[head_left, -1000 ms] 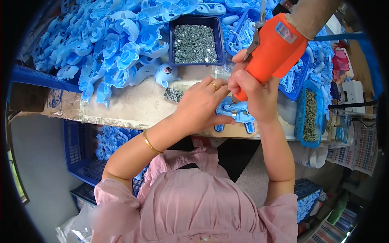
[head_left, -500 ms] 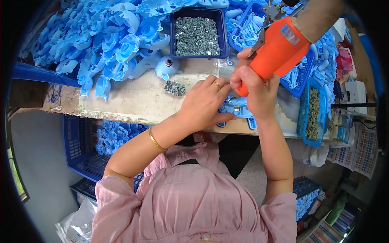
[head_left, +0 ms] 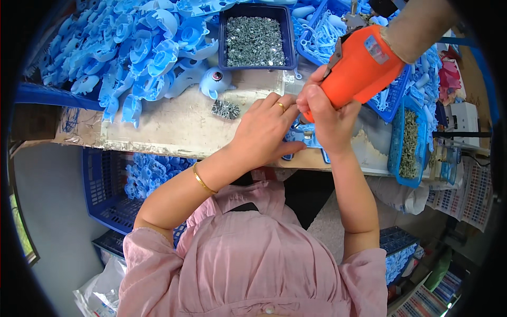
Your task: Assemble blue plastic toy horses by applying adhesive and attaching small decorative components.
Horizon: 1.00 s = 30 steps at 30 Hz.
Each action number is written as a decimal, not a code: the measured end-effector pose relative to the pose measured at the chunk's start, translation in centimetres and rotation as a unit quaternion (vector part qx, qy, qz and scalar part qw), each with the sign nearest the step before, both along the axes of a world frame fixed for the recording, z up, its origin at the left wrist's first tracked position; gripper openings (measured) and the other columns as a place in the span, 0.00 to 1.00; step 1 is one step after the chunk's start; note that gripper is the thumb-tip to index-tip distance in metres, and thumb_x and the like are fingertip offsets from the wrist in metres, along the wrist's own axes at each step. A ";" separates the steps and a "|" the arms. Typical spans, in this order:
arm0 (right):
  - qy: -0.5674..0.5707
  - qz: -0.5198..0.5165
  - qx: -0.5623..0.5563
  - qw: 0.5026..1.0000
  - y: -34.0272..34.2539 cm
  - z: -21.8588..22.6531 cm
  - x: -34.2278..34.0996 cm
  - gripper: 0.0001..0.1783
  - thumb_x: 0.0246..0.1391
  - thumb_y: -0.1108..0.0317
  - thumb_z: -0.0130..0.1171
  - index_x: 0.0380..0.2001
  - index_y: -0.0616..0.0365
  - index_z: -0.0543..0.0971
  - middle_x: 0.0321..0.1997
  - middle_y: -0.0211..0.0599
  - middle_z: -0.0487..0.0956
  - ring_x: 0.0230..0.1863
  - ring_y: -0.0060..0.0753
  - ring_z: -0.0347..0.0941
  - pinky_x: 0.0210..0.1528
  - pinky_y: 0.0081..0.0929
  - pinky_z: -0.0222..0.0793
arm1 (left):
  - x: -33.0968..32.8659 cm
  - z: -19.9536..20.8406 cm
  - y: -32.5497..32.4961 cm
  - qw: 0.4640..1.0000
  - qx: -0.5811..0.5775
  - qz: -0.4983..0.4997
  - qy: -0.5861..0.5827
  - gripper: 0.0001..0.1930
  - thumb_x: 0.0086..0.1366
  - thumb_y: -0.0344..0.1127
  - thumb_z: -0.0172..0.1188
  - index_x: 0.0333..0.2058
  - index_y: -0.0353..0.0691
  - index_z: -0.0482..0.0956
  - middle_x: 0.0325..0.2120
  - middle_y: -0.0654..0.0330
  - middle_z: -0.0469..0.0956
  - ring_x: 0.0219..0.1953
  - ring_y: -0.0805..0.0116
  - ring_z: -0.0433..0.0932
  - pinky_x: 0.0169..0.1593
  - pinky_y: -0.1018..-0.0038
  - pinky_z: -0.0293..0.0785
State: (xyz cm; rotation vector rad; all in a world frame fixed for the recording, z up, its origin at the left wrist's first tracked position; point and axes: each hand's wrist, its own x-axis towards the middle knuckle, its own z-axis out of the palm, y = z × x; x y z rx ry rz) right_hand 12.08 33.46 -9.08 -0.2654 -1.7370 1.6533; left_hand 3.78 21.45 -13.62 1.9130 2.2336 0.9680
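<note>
My right hand (head_left: 330,113) is wrapped round an orange electric screwdriver (head_left: 353,68), tilted with its tip pointing down toward the bench. Beneath the tip is a blue plastic part (head_left: 312,138), mostly covered by my hands. My left hand (head_left: 266,127) holds this part at the bench's near edge, the fingers over its far side and the thumb along its near side. Where the tip meets the part is hidden. A small pile of screws (head_left: 226,109) lies left of my left hand. Behind it sits a blue plastic piece with an eye (head_left: 215,83).
A dark blue tray (head_left: 257,67) of small metal pieces stands behind my hands. Blue plastic shells (head_left: 153,50) heap up at the far left. At the right are a blue basket (head_left: 390,108) and a light blue tub (head_left: 396,150) of screws. Another crate (head_left: 108,207) stands below the bench.
The view has shifted slightly, so the bench sits a little higher in it. The screwdriver and my right hand have moved slightly; both hands keep their holds.
</note>
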 end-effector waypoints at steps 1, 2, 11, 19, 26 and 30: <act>-0.003 -0.011 0.011 1.000 0.0 0.0 -0.1 0.11 0.57 0.72 0.57 0.40 0.66 0.71 0.26 0.35 0.76 0.25 0.20 0.71 0.28 0.21 0.69 | 0.1 0.0 0.0 1.000 -0.009 0.003 0.000 0.35 0.45 0.50 0.76 0.49 0.38 0.76 0.48 0.59 0.74 0.49 0.58 0.73 0.51 0.66 0.72; -0.002 -0.011 0.012 1.000 -0.1 0.1 -0.1 0.11 0.57 0.72 0.57 0.40 0.66 0.71 0.26 0.35 0.76 0.25 0.20 0.71 0.28 0.21 0.69 | 0.1 0.1 -0.1 1.000 -0.018 0.006 0.000 0.35 0.45 0.50 0.76 0.49 0.38 0.76 0.48 0.58 0.74 0.49 0.58 0.73 0.52 0.66 0.72; -0.022 0.043 0.032 0.998 1.2 3.7 -2.0 0.16 0.59 0.71 0.59 0.48 0.67 0.72 0.29 0.32 0.77 0.28 0.19 0.73 0.34 0.20 0.70 | -0.2 0.8 -0.1 0.990 0.088 0.017 -0.106 0.41 0.51 0.50 0.75 0.58 0.34 0.69 0.50 0.51 0.74 0.48 0.51 0.74 0.53 0.60 0.72; -0.015 -0.038 0.274 0.961 1.7 7.4 -6.3 0.27 0.63 0.66 0.62 0.61 0.62 0.68 0.40 0.37 0.82 0.42 0.21 0.79 0.46 0.22 0.73 | -0.7 0.4 -0.7 0.975 0.137 0.087 -0.153 0.29 0.60 0.35 0.70 0.57 0.31 0.68 0.50 0.46 0.74 0.47 0.48 0.75 0.50 0.60 0.74; 0.089 -0.349 0.441 0.822 3.4 13.5 -2.3 0.15 0.61 0.64 0.65 0.47 0.59 0.78 0.41 0.34 0.80 0.37 0.19 0.77 0.37 0.20 0.74 | -0.6 0.4 -1.5 0.983 0.112 0.013 -0.142 0.23 0.61 0.32 0.67 0.53 0.34 0.72 0.49 0.50 0.75 0.47 0.48 0.74 0.52 0.60 0.73; 0.199 -0.335 0.323 0.863 8.1 18.6 -6.5 0.26 0.60 0.60 0.66 0.57 0.62 0.74 0.39 0.31 0.78 0.39 0.19 0.74 0.42 0.24 0.69 | -0.1 1.2 -0.9 0.989 0.104 -0.061 -0.083 0.18 0.59 0.30 0.67 0.48 0.36 0.76 0.46 0.54 0.77 0.47 0.51 0.75 0.52 0.61 0.73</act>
